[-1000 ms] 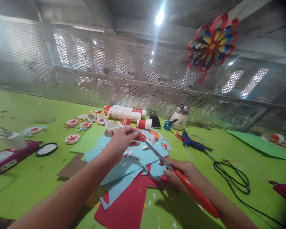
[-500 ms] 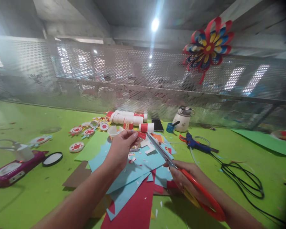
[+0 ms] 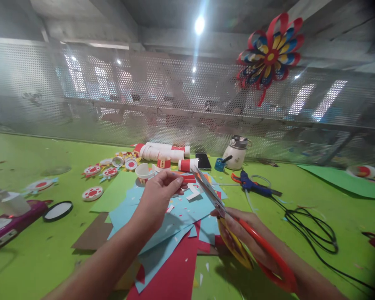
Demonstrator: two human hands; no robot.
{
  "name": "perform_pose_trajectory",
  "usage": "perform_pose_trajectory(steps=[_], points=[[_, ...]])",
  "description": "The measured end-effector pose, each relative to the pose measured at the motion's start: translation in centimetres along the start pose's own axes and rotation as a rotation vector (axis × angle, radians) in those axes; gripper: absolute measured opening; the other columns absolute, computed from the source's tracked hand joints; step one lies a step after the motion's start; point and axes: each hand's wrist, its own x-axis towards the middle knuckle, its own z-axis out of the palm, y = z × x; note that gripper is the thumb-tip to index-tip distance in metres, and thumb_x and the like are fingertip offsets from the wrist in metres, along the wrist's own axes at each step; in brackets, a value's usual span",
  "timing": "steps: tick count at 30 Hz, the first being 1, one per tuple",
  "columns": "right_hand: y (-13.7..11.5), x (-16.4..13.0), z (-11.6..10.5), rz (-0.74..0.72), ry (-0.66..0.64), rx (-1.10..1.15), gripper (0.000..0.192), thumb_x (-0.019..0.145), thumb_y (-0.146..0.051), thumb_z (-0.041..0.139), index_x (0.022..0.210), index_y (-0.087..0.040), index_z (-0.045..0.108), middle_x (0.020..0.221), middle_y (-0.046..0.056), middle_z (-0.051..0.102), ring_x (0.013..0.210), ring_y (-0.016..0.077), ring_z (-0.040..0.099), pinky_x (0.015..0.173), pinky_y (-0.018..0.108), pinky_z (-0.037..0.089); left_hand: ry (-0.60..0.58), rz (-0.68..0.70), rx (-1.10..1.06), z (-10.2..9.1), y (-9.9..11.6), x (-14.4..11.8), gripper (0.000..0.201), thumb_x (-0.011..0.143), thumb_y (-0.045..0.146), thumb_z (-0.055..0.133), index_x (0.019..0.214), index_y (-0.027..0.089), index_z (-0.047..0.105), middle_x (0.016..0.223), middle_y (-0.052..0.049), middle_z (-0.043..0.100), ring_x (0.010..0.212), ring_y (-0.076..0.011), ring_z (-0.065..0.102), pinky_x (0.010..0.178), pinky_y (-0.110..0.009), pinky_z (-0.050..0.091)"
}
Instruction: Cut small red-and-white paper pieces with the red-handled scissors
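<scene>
My left hand point(image 3: 161, 196) pinches a small red paper strip point(image 3: 188, 178) between thumb and fingers, above the blue paper sheets point(image 3: 175, 223). My right hand point(image 3: 240, 225) is closed around the red and yellow handles of a pair of scissors point(image 3: 212, 196). The blades point up and away, a little parted, with their tips close to the right end of the strip. Behind the strip, a red and white paper cup point(image 3: 188, 164) lies on its side. A cut white cup point(image 3: 144, 171) stands beyond my left hand, and white paper scraps lie below the blades.
A blue glue gun point(image 3: 258, 184) with a coiled black cable lies at right. Farther back are a bottle point(image 3: 236, 153), a blue jar point(image 3: 219, 164) and a phone point(image 3: 203, 161). Several decorated discs point(image 3: 92, 193) and a purple power strip point(image 3: 17, 223) lie left. Red paper point(image 3: 171, 275) lies in front.
The scissor handles have spread wider apart, and the blades look more parted. The view has shifted slightly to the right. My left hand still pinches the strip.
</scene>
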Motion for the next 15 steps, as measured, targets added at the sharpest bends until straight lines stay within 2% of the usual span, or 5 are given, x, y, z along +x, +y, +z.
perform_pose_trajectory(steps=[4, 8, 15], points=[[-1.0, -0.2, -0.5, -0.005, 0.031, -0.036, 0.033, 0.093, -0.046, 0.042, 0.094, -0.016, 0.055, 0.065, -0.001, 0.048, 0.055, 0.0129, 0.044, 0.051, 0.024, 0.038, -0.05, 0.035, 0.084, 0.1, 0.4, -0.4, 0.01, 0.073, 0.023, 0.066, 0.075, 0.015, 0.059, 0.069, -0.001, 0.064, 0.065, -0.0118, 0.057, 0.066, -0.027, 0.045], [-2.3, -0.5, -0.6, -0.041, 0.099, -0.101, 0.026, 0.089, -0.039, 0.051, 0.099, -0.016, 0.056, 0.066, -0.001, 0.051, 0.058, 0.0142, 0.049, 0.055, 0.026, 0.041, -0.187, 0.023, 0.101, 0.3, 0.4, -0.8, 0.009, 0.075, 0.023, 0.064, 0.077, 0.015, 0.063, 0.069, -0.001, 0.063, 0.062, -0.0103, 0.052, 0.063, -0.024, 0.042], [-1.9, -0.9, 0.2, -0.044, 0.167, 0.178, 0.024, 0.088, -0.029, 0.056, 0.11, -0.018, 0.053, 0.067, -0.001, 0.058, 0.058, 0.0145, 0.058, 0.053, 0.026, 0.048, -0.38, -0.151, 0.113, 1.2, 0.0, -1.9, 0.007, 0.072, 0.022, 0.066, 0.073, 0.015, 0.066, 0.065, -0.001, 0.059, 0.06, -0.0108, 0.05, 0.06, -0.024, 0.04]])
